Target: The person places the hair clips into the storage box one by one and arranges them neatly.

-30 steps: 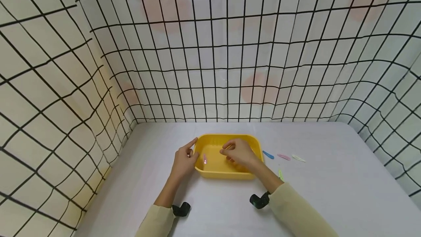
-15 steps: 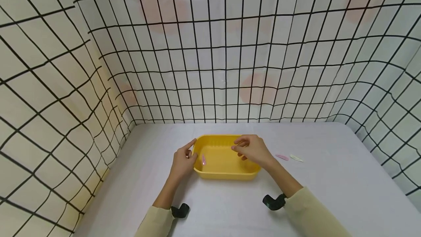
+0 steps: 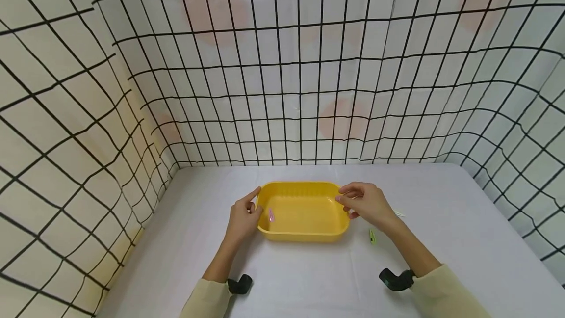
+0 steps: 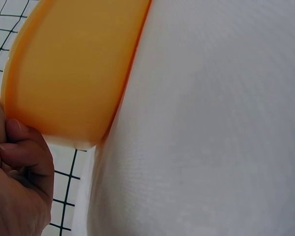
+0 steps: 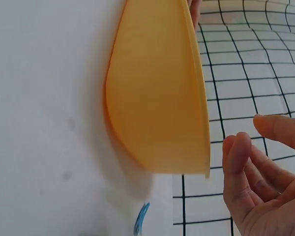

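My left hand [image 3: 243, 219] pinches the left rim of a yellow plastic tray [image 3: 302, 237], its fingers bent at the edge in the left wrist view. Inside the tray, near that end, lies a pink hair clip [image 3: 271, 215]. Over the tray's right rim hovers my right hand [image 3: 366, 205]; the right wrist view shows its thumb apart from the loosely bent fingers, with nothing between them. A green hair clip [image 3: 372, 236] lies on the table to the right of the tray. A blue hair clip [image 5: 141, 219] shows beside the tray in the right wrist view.
A whitish hair clip [image 3: 399, 214] lies beyond the right hand, partly covered by it. The white tabletop [image 3: 304, 278] is enclosed at the back and sides by white walls with a black grid [image 3: 300, 92].
My right hand has moved right, from over the tray's middle to its right rim. It now covers the pink clip on the table. The left hand keeps its hold on the rim.
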Demonstrator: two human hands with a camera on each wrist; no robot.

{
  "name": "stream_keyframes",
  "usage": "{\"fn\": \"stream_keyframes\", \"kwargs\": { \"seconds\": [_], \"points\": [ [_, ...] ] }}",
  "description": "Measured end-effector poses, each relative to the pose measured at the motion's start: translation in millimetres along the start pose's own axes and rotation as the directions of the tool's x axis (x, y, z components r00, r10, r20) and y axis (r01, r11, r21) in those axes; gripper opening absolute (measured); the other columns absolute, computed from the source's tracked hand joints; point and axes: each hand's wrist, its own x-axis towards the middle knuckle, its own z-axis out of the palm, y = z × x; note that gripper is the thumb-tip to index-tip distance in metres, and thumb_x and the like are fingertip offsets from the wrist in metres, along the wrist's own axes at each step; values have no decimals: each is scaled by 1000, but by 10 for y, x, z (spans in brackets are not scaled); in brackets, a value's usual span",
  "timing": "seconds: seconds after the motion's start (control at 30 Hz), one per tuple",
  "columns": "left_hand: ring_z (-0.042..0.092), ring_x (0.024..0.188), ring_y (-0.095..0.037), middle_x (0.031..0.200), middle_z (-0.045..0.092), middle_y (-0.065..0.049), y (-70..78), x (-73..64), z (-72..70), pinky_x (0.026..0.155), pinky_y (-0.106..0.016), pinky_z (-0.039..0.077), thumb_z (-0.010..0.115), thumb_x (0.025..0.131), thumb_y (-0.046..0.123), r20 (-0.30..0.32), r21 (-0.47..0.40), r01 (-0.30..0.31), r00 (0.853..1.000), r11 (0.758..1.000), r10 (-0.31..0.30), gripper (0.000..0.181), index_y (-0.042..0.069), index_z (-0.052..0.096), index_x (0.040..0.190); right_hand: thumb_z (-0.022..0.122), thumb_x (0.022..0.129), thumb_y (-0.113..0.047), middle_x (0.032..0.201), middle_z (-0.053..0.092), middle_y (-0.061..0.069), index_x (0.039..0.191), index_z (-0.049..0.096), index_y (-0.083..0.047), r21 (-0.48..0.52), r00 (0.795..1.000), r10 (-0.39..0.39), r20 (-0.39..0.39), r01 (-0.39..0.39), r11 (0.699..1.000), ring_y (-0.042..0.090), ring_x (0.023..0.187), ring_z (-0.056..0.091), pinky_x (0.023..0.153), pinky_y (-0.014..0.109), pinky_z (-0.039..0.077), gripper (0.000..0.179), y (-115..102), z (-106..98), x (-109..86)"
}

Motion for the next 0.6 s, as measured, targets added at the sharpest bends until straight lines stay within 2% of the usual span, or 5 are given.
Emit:
{"fn": "stream_keyframes", "kwargs": {
  "seconds": [0.23,0.4,0.6],
  "points": [
    [33,50,-11,61,39,3,-2,2,-3,46,-20,30,62,89,7,-6,18,22,1000,1000,-22,59,20,60,146,74,94,-35,110,74,19,124,67,-3,-59,999,28,-24,-30,998,31,88,72,67,32,62,44,102,-185,-160],
    [32,51,-11,61,38,3,-5,1,-4,46,-21,29,63,88,8,-19,29,31,999,999,-30,59,22,61,145,74,93,-41,109,74,17,126,66,-2,-99,998,54,-38,-58,993,28,87,72,67,31,61,52,199,-252,-239],
    [33,51,-12,61,39,2,-3,7,15,47,-21,30,63,89,7,-6,21,31,999,999,-31,59,21,61,146,75,93,-37,107,75,16,126,66,-1,-124,995,90,-50,-96,988,23,84,70,66,31,60,50,350,-323,-350]
  ]
}}
